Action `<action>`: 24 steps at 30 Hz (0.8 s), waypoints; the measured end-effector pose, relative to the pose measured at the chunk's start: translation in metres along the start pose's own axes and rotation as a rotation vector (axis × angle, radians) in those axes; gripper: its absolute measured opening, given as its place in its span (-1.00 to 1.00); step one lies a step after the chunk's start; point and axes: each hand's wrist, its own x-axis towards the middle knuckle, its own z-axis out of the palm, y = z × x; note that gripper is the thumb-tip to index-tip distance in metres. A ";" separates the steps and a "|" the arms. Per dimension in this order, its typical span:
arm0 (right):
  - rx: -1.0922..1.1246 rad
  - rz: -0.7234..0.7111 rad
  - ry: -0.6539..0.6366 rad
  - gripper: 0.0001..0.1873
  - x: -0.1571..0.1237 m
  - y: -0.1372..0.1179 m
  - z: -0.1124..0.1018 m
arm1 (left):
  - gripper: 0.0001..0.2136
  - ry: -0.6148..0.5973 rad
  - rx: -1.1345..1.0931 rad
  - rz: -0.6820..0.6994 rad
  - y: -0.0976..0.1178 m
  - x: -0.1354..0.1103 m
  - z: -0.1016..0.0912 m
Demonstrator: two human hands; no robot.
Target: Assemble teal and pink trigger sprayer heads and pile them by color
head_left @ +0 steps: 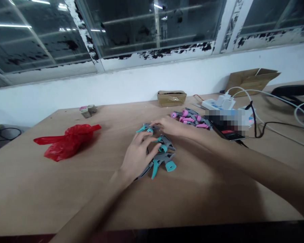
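A small pile of grey and teal trigger spray heads (pixel 163 156) lies on the table in front of me. My left hand (pixel 138 153) rests over the pile's left side, its fingers and thumb apart and curved across several of the heads. At the far end of the pile, my right hand (pixel 168 125) has its fingertips closed on another grey and teal spray head (pixel 149 129); the fingers partly cover it. Behind my right forearm is a second heap, of grey and pink trigger spray heads (pixel 190 118).
On the left of the wooden table (pixel 66 189) sits a knotted red plastic bag (pixel 71 140), with small blocks (pixel 88 110) behind it. A small cardboard box (pixel 171 98) stands by the wall. To the right are a power strip (pixel 215 104), cables, a black device (pixel 231 135) and an open carton (pixel 250 82).
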 end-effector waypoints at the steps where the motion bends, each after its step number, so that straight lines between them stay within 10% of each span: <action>1: 0.019 0.012 0.011 -0.60 -0.009 -0.001 -0.004 | -0.78 0.011 0.002 -0.034 -0.005 0.001 -0.004; 5: 0.086 0.016 0.036 -0.68 -0.050 -0.012 -0.016 | -0.77 -0.007 -0.001 -0.141 -0.021 0.002 -0.012; 11: 0.073 -0.072 -0.047 -0.18 -0.081 -0.025 -0.001 | -0.55 -0.132 0.087 -0.018 -0.008 -0.012 0.001; 24: -0.022 0.037 0.151 -0.60 -0.118 -0.034 0.013 | -0.38 -0.311 0.310 -0.025 0.016 -0.023 0.018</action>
